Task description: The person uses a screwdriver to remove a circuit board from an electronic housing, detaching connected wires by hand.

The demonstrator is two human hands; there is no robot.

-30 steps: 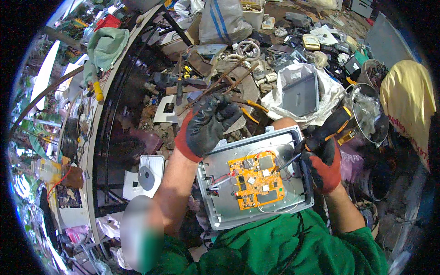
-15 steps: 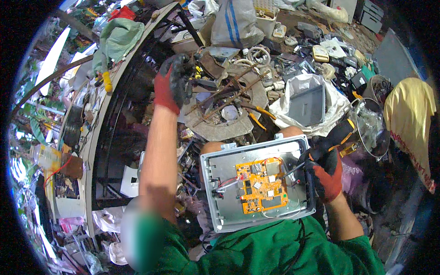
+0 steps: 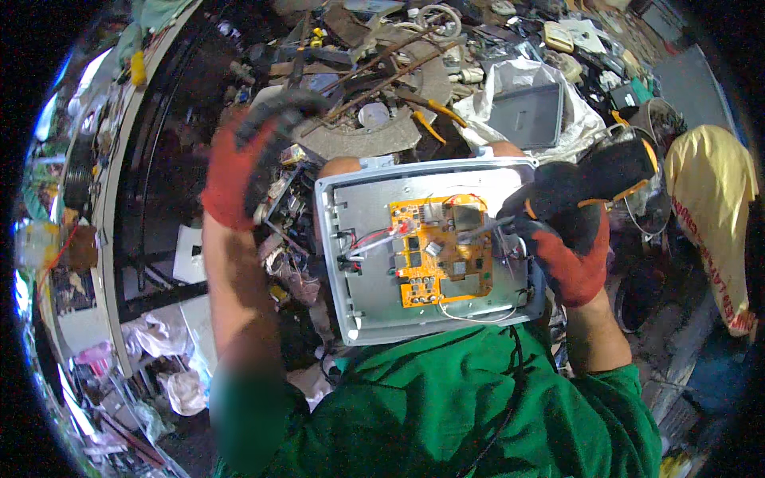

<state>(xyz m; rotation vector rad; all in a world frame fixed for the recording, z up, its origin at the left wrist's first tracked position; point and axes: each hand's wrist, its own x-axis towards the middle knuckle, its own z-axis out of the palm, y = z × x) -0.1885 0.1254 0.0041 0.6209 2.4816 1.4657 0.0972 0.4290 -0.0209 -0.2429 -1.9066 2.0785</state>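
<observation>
The left hand point(image 3: 247, 159) is now nearer to the box; half a second ago it was reaching farther over the pile. It is half open, with nothing visible in it, though blurred. So only the right hand point(image 3: 570, 255) works at the orange board point(image 3: 430, 255), closed around a black tool point(image 3: 598, 179); whether the tip touches, I cannot tell. The board lies inside the grey box point(image 3: 362, 303), which seems to rest on the lap. Beyond are pliers point(image 3: 446, 114), a white sack point(image 3: 590, 119) holding a grey tray point(image 3: 526, 115), and, at right, a yellow cloth point(image 3: 709, 175).
</observation>
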